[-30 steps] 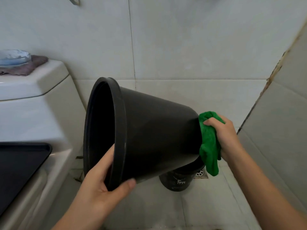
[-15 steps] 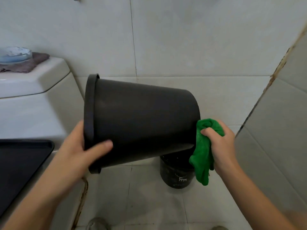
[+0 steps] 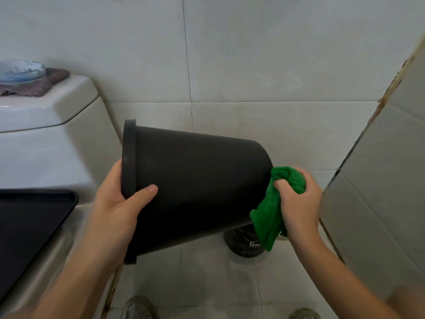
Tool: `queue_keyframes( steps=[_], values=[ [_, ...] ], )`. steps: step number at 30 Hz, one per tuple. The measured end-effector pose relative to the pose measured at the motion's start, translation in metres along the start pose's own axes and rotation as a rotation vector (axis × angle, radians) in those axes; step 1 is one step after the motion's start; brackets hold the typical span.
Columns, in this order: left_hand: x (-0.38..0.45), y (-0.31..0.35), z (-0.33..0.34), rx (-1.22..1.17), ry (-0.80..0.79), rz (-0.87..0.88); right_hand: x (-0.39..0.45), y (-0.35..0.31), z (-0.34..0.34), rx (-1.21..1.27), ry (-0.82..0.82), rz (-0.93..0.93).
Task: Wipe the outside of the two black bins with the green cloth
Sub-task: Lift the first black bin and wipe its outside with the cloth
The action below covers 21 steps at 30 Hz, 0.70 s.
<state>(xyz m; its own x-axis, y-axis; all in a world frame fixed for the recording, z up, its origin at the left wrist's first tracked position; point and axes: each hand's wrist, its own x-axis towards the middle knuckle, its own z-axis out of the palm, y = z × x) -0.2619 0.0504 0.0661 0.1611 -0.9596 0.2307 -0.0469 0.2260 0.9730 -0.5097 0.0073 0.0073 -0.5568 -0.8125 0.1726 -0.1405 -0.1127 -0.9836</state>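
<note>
Two black bins are in play, and the large tapered black plastic bin (image 3: 197,192) is the landmark here. It is held in the air on its side, rim to the left and base to the right, probably so that its underside and lower wall, hidden when it stands on the floor, can be reached. The left hand (image 3: 117,208) clamps the rolled rim, thumb lying across the outer wall and the other fingers hidden behind the rim, which steadies the bin against the push of wiping. At the base end, the right hand (image 3: 299,203) is clenched around the bunched green microfibre cloth (image 3: 273,208); the wad touches the base edge while a loose tail hangs below it. Bunching gives a firm pad for rubbing, I judge.

Below the base end, on the pale tiled floor (image 3: 207,279), stands the smaller dark round bin (image 3: 246,244), partly covered by the big bin and the cloth; whether it is clean cannot be told. Left of the rim is a white ceramic toilet cistern (image 3: 46,125), with a black flat tray (image 3: 30,229) lower down on the left.

The step in hand looks like wiping around the base.
</note>
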Motion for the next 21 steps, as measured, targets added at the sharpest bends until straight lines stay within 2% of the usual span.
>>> queue_keyframes(
  steps=[3,5,12,16,21],
  values=[
    [0.002,-0.005,-0.001,0.041,-0.005,0.02,0.006,-0.003,0.0,0.031,0.035,-0.005],
    [0.004,-0.012,-0.003,0.175,-0.039,0.054,0.01,-0.001,0.001,0.036,0.018,0.018],
    [0.029,-0.036,-0.02,0.669,-0.23,0.2,0.002,0.018,0.009,-0.146,-0.172,0.042],
    [0.044,-0.064,-0.019,0.949,-0.331,0.22,-0.004,0.021,0.01,-0.154,-0.239,0.04],
    [0.061,-0.101,-0.009,1.08,-0.518,0.148,-0.004,0.022,0.008,-0.153,-0.283,0.055]
  ],
)
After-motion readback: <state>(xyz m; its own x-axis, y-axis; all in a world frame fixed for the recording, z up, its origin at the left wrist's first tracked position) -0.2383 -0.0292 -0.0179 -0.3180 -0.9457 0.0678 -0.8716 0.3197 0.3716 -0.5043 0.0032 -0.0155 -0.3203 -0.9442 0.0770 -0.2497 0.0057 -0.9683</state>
